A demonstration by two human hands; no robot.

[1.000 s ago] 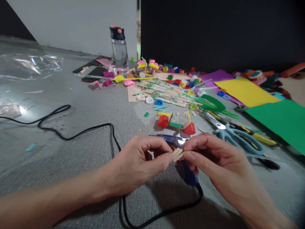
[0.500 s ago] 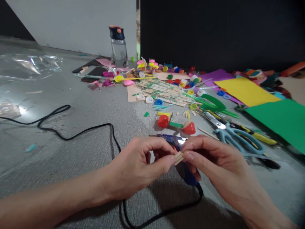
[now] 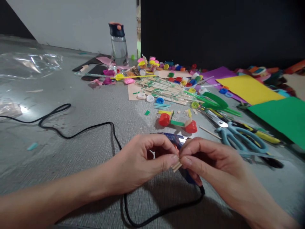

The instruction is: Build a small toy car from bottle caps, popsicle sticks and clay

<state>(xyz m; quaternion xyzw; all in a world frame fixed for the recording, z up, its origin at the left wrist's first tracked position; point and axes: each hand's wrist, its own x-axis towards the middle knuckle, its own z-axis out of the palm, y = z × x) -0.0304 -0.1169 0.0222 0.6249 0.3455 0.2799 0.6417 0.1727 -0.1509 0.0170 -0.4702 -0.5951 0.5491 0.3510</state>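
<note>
Between the fingertips of both hands are short pale wooden stick pieces (image 3: pixel 176 166), lying side by side. My left hand (image 3: pixel 147 159) pinches them from the left with thumb and forefinger. From the other side, my right hand (image 3: pixel 207 162) closes thumb and fingers on them. Partly hidden beneath the hands lies a blue glue gun (image 3: pixel 175 138) with a black cord (image 3: pixel 164 212). Just beyond it stands a small assembly of red bottle caps (image 3: pixel 164 120) joined by a green strip (image 3: pixel 177 123).
Light-blue scissors (image 3: pixel 234 135) and a yellow cutter (image 3: pixel 268 136) lie at right, near green paper (image 3: pixel 281 117) and yellow paper (image 3: pixel 250 89). Farther back are wooden sticks (image 3: pixel 166 87), loose bottle caps and a water bottle (image 3: pixel 119 47). The cord crosses the left side.
The stick pieces have dropped slightly and tilted between my fingertips, and both hands have drawn a little closer together. The view has shifted slightly.
</note>
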